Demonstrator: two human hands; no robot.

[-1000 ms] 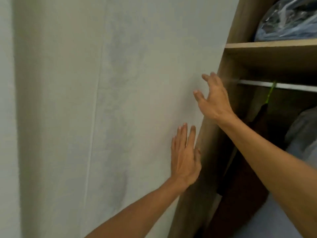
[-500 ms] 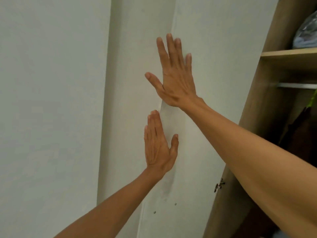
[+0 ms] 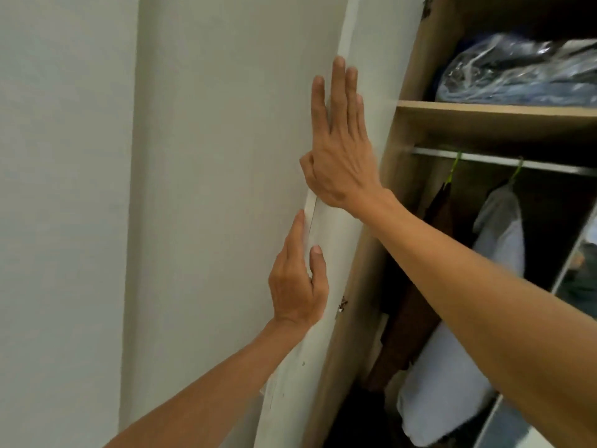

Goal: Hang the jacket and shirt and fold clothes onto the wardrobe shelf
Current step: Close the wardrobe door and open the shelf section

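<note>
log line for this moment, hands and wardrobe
left hand: grips wardrobe door edge | right hand: flat on door, above left | rail: brown garment, pale garment hung

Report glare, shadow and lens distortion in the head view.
Head view: glare streaks the bag on the shelf; deep shadow fills the wardrobe behind the shirt; the wide lens bows the door along its edge.
</note>
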